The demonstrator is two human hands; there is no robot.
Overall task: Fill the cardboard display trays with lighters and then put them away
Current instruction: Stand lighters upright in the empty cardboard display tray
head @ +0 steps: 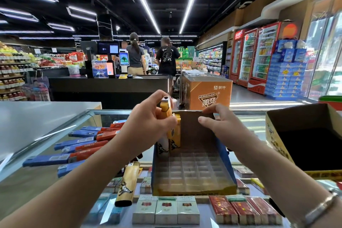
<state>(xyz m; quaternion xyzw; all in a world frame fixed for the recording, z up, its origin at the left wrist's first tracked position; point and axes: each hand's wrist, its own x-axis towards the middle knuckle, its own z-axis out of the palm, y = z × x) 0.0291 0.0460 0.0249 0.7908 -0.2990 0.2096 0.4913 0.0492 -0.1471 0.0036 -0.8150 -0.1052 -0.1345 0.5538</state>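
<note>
A cardboard display tray (228, 155) with blue sides and a gridded clear insert stands on the glass counter in front of me. Two lighters, one white (162, 146) and one yellow (175, 135), stand in its back left corner. My left hand (148, 122) grips a yellow lighter (165, 107) upright over that corner. My right hand (220, 124) holds the tray's tall brown back panel (190, 131) at its top right. Several blue and red lighters (81, 146) lie in a pile on the counter to the left. One gold lighter (127, 183) lies next to the tray's left side.
An open cardboard box (273, 129) sits at the right on the counter. Cigarette packs (166, 209) show under the glass counter top (249, 116). A grey counter (37, 116) lies to the left. Beyond stand a checkout desk, two people, an orange freezer chest (209, 92) and drink fridges.
</note>
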